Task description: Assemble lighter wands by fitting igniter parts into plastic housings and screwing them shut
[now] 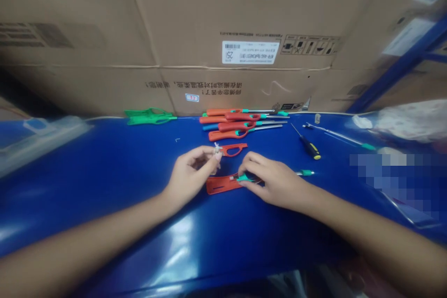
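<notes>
Between the thumb and fingers of my left hand [192, 170] is a small pale part [217, 148] with short prongs; its exact kind is too small to make out. My right hand [268, 177] pinches a green trigger [245, 177] over an open orange-red lighter shell half [220, 186] on the table. A metal lighter tube with a green end [306, 173] comes out beyond my right hand; my fingers hide the middle of it. Just behind both hands lies another orange-red shell half [234, 150] with a loop-shaped opening.
Several assembled long-necked lighters [228, 136] lie behind the hands. Green shell pieces [148, 117] are at the back left, a black-and-yellow screwdriver [310, 148] at the right, near a loose metal tube [338, 134]. A large cardboard box [188, 46] stands behind the blue table [139, 242].
</notes>
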Demonstrator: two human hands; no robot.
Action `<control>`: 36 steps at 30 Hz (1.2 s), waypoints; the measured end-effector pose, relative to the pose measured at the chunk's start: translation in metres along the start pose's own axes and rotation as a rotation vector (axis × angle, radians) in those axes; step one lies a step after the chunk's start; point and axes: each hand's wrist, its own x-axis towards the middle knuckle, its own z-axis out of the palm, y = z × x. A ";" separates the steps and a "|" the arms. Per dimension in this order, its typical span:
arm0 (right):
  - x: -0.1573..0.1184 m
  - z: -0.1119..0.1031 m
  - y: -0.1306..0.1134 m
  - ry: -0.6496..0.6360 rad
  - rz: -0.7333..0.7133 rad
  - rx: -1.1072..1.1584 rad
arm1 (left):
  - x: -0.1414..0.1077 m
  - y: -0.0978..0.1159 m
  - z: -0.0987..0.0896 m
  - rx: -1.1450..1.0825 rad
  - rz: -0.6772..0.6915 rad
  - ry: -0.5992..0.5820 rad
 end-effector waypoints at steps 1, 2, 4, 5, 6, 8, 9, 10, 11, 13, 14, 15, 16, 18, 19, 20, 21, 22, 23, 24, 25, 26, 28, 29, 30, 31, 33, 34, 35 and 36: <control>0.000 0.000 0.001 -0.026 -0.004 -0.032 | 0.000 0.000 0.000 0.013 -0.007 -0.001; -0.001 0.000 0.002 -0.030 -0.012 -0.057 | 0.000 0.001 0.000 0.026 -0.010 -0.010; -0.001 0.001 0.004 0.003 -0.027 -0.078 | -0.002 0.003 0.001 0.045 -0.012 -0.052; -0.001 0.002 0.005 0.023 -0.034 -0.075 | -0.003 0.004 0.002 0.051 -0.021 -0.080; -0.001 0.003 0.006 0.042 -0.037 -0.062 | -0.005 0.005 0.003 0.052 -0.035 -0.108; 0.000 0.005 0.009 0.066 -0.029 -0.018 | -0.008 0.006 0.005 0.049 -0.063 -0.160; 0.001 0.005 0.010 0.071 -0.022 0.001 | -0.008 0.006 0.005 0.046 -0.071 -0.181; 0.001 0.005 0.011 0.074 -0.014 0.014 | -0.009 0.006 0.006 0.044 -0.075 -0.195; 0.002 0.006 0.011 0.077 -0.008 0.023 | -0.009 0.005 0.006 0.047 -0.076 -0.205; 0.002 0.005 0.012 0.072 -0.004 0.026 | -0.008 0.004 0.006 0.067 -0.078 -0.210; 0.002 0.005 0.012 0.068 -0.006 0.025 | -0.007 0.003 0.006 0.080 -0.079 -0.210; 0.002 0.005 0.011 0.063 -0.008 0.025 | -0.006 0.003 0.006 0.092 -0.078 -0.211; 0.002 0.005 0.011 0.060 -0.009 0.025 | -0.006 0.002 0.006 0.101 -0.074 -0.215; 0.001 0.004 0.010 0.061 -0.010 0.030 | -0.004 0.002 0.005 0.115 -0.062 -0.233; 0.001 0.004 0.010 0.063 -0.010 0.040 | -0.004 0.002 0.005 0.126 -0.054 -0.246; 0.002 0.004 0.009 0.066 -0.007 0.060 | -0.004 0.001 0.004 0.144 -0.045 -0.260; 0.002 0.004 0.009 0.071 0.005 0.093 | -0.003 0.001 0.003 0.165 -0.033 -0.276; 0.003 0.004 0.010 0.074 0.031 0.137 | -0.003 0.000 0.002 0.188 -0.019 -0.290; 0.005 0.004 0.010 0.074 0.071 0.192 | -0.003 0.000 0.001 0.211 -0.004 -0.304; 0.006 0.004 0.011 0.075 0.118 0.251 | -0.003 -0.001 0.000 0.230 0.011 -0.313; 0.007 0.004 0.012 0.077 0.169 0.309 | -0.003 -0.002 0.000 0.246 0.023 -0.320; 0.008 0.004 0.013 0.082 0.215 0.362 | -0.003 -0.002 -0.001 0.259 0.030 -0.326; 0.010 0.004 0.015 0.092 0.267 0.454 | -0.002 -0.003 -0.002 0.274 0.038 -0.332; 0.011 0.004 0.016 0.098 0.275 0.491 | -0.002 -0.003 -0.002 0.279 0.040 -0.337; 0.011 0.004 0.016 0.104 0.274 0.524 | -0.002 -0.003 -0.003 0.282 0.043 -0.341; 0.011 0.004 0.016 0.108 0.267 0.551 | -0.002 -0.003 -0.003 0.286 0.047 -0.345; 0.011 0.003 0.015 0.118 0.239 0.584 | -0.002 -0.003 -0.004 0.291 0.056 -0.351; 0.011 0.002 0.015 0.126 0.223 0.591 | -0.002 -0.003 -0.004 0.293 0.060 -0.353; 0.011 0.002 0.014 0.130 0.208 0.592 | -0.003 -0.002 -0.004 0.293 0.063 -0.355; 0.010 0.002 0.014 0.132 0.195 0.590 | -0.003 -0.002 -0.004 0.292 0.065 -0.357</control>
